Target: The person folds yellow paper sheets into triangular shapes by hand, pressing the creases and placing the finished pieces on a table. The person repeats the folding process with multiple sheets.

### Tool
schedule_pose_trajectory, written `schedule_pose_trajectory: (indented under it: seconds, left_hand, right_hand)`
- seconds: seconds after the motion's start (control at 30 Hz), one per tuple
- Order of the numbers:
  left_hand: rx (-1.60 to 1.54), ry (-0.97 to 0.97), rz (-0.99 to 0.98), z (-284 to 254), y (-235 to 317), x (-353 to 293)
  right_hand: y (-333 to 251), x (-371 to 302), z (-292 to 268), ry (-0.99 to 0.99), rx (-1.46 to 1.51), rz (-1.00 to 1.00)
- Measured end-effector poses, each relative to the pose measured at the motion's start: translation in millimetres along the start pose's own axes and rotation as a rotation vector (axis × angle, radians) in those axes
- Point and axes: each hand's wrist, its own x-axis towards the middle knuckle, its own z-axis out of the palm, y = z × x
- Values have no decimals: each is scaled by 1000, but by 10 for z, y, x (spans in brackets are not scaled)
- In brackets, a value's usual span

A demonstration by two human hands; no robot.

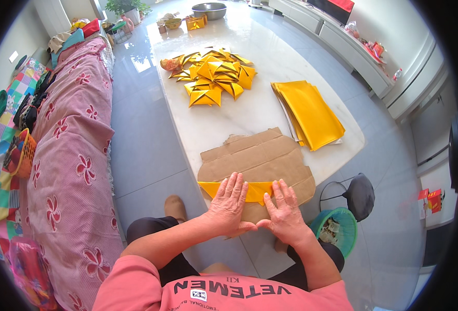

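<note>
A folded strip of gold paper (256, 192) lies across a torn sheet of brown cardboard (260, 150) at the near end of the marble table. My left hand (227, 208) presses flat on the strip's middle, fingers stretched out. At its right end my right hand (284, 211) rests with fingers extended, and the two thumbs nearly meet below the paper. Beyond the cardboard, to the right, sits a stack of flat gold sheets (312, 115). A heap of folded gold paper pieces (216, 72) lies farther back on the table.
At the table's (180, 111) far end stand a dark metal basin (209, 10) and a small gold box (195, 23). A green waste bin (347, 230) and a black round stool (360, 197) are on the floor at right. A pink-covered sofa (73, 140) runs along the left.
</note>
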Motion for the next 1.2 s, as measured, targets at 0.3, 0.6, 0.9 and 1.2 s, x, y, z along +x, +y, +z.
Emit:
schedule_pose_trajectory:
  seconds: [0.3,0.6,0.9,1.2]
  left_hand:
    - [-186,-174,352,-118,-9,26]
    - [-2,95,608,260,189,-65]
    - [-107,395,670,-17,159,14]
    - [-70,577,565,-185,47,64]
  right_hand:
    - [219,50,-32,352,371,204]
    - [231,104,-18,520,480,405]
    - [81,131,-166,137,962,569]
    - [171,124,-172,-335,1637,551]
